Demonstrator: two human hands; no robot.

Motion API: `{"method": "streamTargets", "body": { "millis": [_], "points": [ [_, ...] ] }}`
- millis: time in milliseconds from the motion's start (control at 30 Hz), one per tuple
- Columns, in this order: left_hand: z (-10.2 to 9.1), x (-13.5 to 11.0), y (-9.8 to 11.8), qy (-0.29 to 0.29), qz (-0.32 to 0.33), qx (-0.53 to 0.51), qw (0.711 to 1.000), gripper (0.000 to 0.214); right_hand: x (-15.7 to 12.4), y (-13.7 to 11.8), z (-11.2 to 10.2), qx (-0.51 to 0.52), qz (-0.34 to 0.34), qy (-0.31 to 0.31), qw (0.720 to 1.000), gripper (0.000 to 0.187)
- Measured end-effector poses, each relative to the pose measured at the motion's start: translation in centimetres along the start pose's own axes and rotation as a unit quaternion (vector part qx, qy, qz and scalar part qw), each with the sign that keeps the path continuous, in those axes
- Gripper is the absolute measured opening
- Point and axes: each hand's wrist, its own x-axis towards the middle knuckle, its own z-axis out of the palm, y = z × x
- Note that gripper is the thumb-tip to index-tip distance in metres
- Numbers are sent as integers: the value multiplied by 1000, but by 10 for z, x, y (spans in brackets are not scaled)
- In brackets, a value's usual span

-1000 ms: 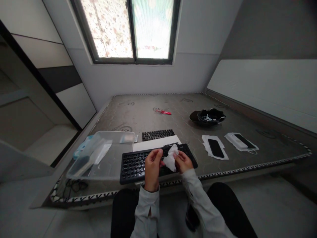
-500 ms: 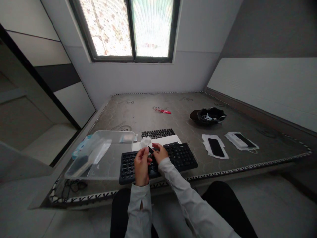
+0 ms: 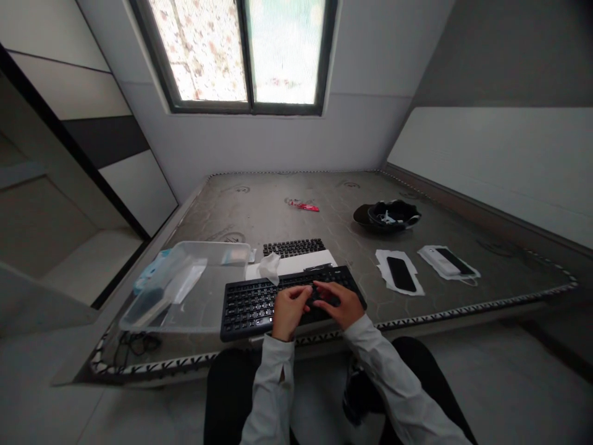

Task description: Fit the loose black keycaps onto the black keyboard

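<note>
A black keyboard [image 3: 250, 309] lies near the bed's front edge, and both hands are over its right half. My left hand [image 3: 288, 311] has its thumb and forefinger pinched together above the keys. What is in that pinch, if anything, is too small to make out. Just to the right, my right hand [image 3: 343, 304] is bent, its thumb and forefinger apart, with nothing visible between them. A crumpled white tissue [image 3: 269, 268] rests at the keyboard's back edge. Behind it are a white sheet or board [image 3: 301, 262] and a second set of black keys [image 3: 294, 248].
On the left stands a clear plastic box [image 3: 208, 290] with packets inside; a black cable [image 3: 136, 343] lies before it. To the right are a phone [image 3: 401, 274] on white cloth, another phone [image 3: 454, 261] with a white device, and a dark cap [image 3: 388, 216]. A red item [image 3: 306, 206] lies farther back.
Both hands have moved right along the keyboard and drawn apart. The small black piece earlier between my fingers no longer shows. The tissue is now uncovered by the hands.
</note>
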Motion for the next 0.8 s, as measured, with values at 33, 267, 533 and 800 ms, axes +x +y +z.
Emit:
{"method": "streamTargets", "body": {
  "millis": [33, 267, 533, 800],
  "points": [
    [1, 0, 0, -5, -3, 2, 1000, 37, 0, 1, -2, -8, -6, -6, 1000, 42],
    [5, -1, -2, -28, 33, 48, 998, 35, -2, 11, -10, -60, 8, -64, 996, 38],
    [7, -3, -7, 86, 76, 224, 968, 28, 8, 58, -35, -116, 119, -103, 981, 36],
    [11, -5, -11, 94, 60, 314, 943, 23, 25, 81, -24, -192, 65, -222, 954, 30]
  ]
}}
